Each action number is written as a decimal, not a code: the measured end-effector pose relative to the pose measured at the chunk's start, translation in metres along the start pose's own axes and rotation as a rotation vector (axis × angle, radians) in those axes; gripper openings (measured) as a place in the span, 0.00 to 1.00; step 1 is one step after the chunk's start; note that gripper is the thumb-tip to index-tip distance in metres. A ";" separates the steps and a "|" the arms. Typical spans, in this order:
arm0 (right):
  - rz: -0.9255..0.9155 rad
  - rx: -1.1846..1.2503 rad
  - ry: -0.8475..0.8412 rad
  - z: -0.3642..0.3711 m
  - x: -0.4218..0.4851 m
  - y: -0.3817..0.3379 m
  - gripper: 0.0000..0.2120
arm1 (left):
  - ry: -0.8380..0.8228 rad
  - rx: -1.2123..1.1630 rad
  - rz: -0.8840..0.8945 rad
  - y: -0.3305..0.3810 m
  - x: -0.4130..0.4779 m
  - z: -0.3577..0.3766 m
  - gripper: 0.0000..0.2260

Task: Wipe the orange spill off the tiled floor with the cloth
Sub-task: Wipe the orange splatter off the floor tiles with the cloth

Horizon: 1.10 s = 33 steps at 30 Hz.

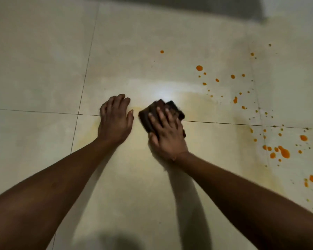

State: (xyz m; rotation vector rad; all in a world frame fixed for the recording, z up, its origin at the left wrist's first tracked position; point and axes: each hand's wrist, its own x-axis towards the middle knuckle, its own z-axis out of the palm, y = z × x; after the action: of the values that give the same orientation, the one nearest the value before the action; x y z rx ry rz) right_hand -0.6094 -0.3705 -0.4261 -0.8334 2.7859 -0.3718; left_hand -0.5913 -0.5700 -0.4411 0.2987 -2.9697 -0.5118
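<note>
From the head view we are looking down on a pale tiled floor (43, 60), with both bare forearms reaching forward from the bottom corners. Our left hand (114, 120) is lying flat on the tile, fingers straight and close together, thumb standing out to the side; it is holding nothing, and it is sitting across a dark grout line (34, 111) that is running from side to side. Just beside it our right hand (167, 136) is pressing down on a dark brown cloth (145, 114); the fingers are lying straight and a little spread over the top of it, the thumb resting by its near left edge, so the hand is pushing on the cloth rather than clutching it. The cloth is sitting bunched or folded on the floor, straddling the same grout line, near the left thumb but not touching it. A faint yellowish smear (197, 105) is showing on the tile around and beyond the cloth; a bright glare (163, 92) is shining just past the fingertips. The orange spill (285, 152) is lying as scattered drops and blotches well to the right of the cloth, the biggest ones near the right edge, with smaller specks spreading up towards the far tiles; none of them is touching the cloth. A dark shadow (119, 240) is falling across the near floor between the arms.
</note>
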 end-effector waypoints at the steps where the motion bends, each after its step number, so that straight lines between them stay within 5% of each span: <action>1: -0.053 -0.010 -0.065 0.000 -0.021 0.003 0.31 | -0.008 -0.007 -0.003 0.001 0.001 -0.002 0.18; 7: -0.081 -0.152 -0.244 -0.043 0.008 0.039 0.29 | -0.110 0.010 -0.008 0.000 0.006 -0.010 0.17; 13: -0.180 -0.161 -0.429 -0.088 0.037 0.050 0.24 | -0.698 0.264 -0.073 0.039 0.047 -0.070 0.25; 17: -0.046 0.012 -0.262 -0.128 0.025 0.055 0.17 | -0.666 0.406 0.202 0.119 0.042 -0.119 0.26; 21: 0.038 -0.012 -0.321 -0.136 -0.004 0.070 0.18 | -0.801 0.359 0.337 0.179 0.014 -0.119 0.24; 25: 0.045 -0.057 -0.174 -0.107 0.015 0.113 0.14 | -0.725 0.243 0.138 0.179 0.005 -0.057 0.31; 28: 0.014 0.027 -0.041 -0.070 0.016 0.138 0.22 | -0.524 0.159 0.037 0.170 0.005 0.001 0.33; 33: 0.057 0.009 0.002 -0.047 0.020 0.143 0.26 | -0.240 0.068 -0.158 0.148 0.123 0.035 0.32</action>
State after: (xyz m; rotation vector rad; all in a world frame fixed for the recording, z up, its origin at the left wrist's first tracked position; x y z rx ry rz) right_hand -0.7108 -0.2578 -0.4268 -0.7505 2.8008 -0.3761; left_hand -0.7415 -0.4485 -0.4141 0.5160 -3.2185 -0.4962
